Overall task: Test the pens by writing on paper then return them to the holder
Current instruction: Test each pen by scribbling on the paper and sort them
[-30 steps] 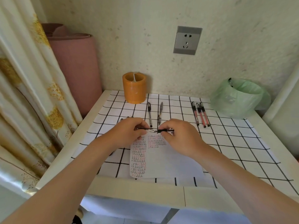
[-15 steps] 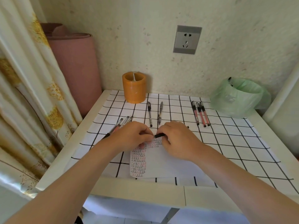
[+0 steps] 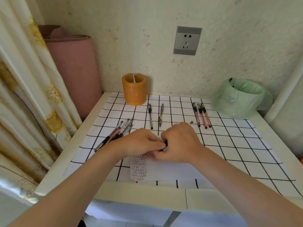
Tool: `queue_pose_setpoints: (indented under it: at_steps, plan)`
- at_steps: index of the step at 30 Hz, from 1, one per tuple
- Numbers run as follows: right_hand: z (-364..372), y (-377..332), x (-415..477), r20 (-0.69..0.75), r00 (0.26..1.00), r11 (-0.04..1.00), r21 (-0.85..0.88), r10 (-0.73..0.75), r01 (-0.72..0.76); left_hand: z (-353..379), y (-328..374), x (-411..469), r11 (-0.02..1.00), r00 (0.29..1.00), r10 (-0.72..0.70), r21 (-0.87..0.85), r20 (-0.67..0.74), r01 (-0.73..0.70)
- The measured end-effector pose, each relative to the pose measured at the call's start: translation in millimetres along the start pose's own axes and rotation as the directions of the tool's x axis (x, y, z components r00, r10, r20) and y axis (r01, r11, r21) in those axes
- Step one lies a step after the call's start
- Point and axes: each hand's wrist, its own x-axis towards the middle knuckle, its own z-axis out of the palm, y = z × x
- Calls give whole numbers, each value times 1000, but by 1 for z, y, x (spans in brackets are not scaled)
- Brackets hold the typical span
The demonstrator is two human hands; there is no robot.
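Observation:
My left hand (image 3: 139, 143) and my right hand (image 3: 178, 143) meet over the written paper (image 3: 164, 172), both pinched on one black pen (image 3: 164, 145), of which only a short dark bit shows between the fingers. The orange holder (image 3: 134, 89) stands at the back of the table with one pale pen inside. A bundle of pens (image 3: 116, 133) lies left of my hands. Two dark pens (image 3: 155, 115) lie in the middle behind them. Three red-and-black pens (image 3: 201, 114) lie at the right, with a small cap (image 3: 191, 122) beside them.
The table (image 3: 229, 145) carries a white cloth with a black grid. A bin lined with a green bag (image 3: 241, 97) stands at the back right corner. A pink rolled mat (image 3: 73, 69) and a curtain (image 3: 24, 95) stand left of the table. A wall socket (image 3: 187, 40) is above.
My two hands have closed together on the pen and moved slightly toward me; the pen, seen lying crosswise between them a second ago, is now mostly hidden.

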Motion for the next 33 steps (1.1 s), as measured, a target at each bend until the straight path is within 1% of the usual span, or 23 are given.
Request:
queue_pose_setpoints:
  at_steps: [2, 4, 5, 7, 9, 11, 13, 16, 17, 19, 20, 22, 24, 26, 28, 30, 33]
  plan:
    - [0, -1, 0, -21, 999, 998, 51, 35, -34, -1, 1, 0, 1000, 1000, -7, -10, -6, 7]
    - [3, 2, 1, 0, 1000, 996, 90, 12, -12, -4, 0, 0, 1000, 999, -23, -9, -24, 23]
    - [4, 5, 2, 25, 1000, 994, 110, -4, 1, -6, 0, 1, 1000, 998, -30, -1, -52, 30]
    - [7, 12, 2, 99, 995, 979, 202, -19, -1, -11, -1, 3, 999, 983, -34, 28, -178, 40]
    - [11, 19, 0, 111, 994, 936, 350, 8, -46, -20, -2, 6, 999, 935, -30, 27, -354, 42]
    - [15, 25, 0, 92, 994, 904, 417, 54, -87, -31, -4, 7, 1000, 872, -23, -16, -489, 18]
    - [16, 29, 3, 73, 993, 882, 458, 88, -112, -39, -6, 7, 998, 833, -27, -60, -552, -7]
    - [16, 32, 9, 80, 984, 874, 452, 160, -179, -44, -7, 8, 993, 800, -3, -98, -600, -70]
    - [16, 33, 12, 75, 977, 872, 442, 200, -212, -44, -8, 8, 995, 786, 17, -70, -618, -77]
    - [14, 34, 18, 55, 953, 853, 434, 297, -290, -44, -12, 9, 995, 756, 84, 88, -650, -35]
    - [13, 36, 22, 64, 932, 826, 443, 358, -348, -44, -16, 10, 982, 749, 129, 189, -650, -5]
    - [14, 41, 31, 118, 870, 754, 453, 479, -476, -43, -23, 9, 938, 766, 207, 347, -608, 22]
    - [18, 47, 38, 175, 800, 691, 421, 574, -588, -40, -30, 13, 874, 809, 274, 486, -520, 17]
    - [24, 49, 44, 199, 747, 640, 407, 634, -652, -34, -34, 19, 798, 853, 302, 603, -426, 18]
    - [28, 49, 50, 193, 728, 629, 390, 657, -672, -30, -36, 26, 745, 886, 295, 667, -357, 20]
    - [32, 47, 55, 203, 733, 638, 381, 649, -670, -26, -37, 33, 688, 912, 284, 726, -297, 22]
    - [36, 43, 61, 268, 745, 688, 287, 610, -666, -23, -35, 40, 623, 929, 284, 782, -239, 11]
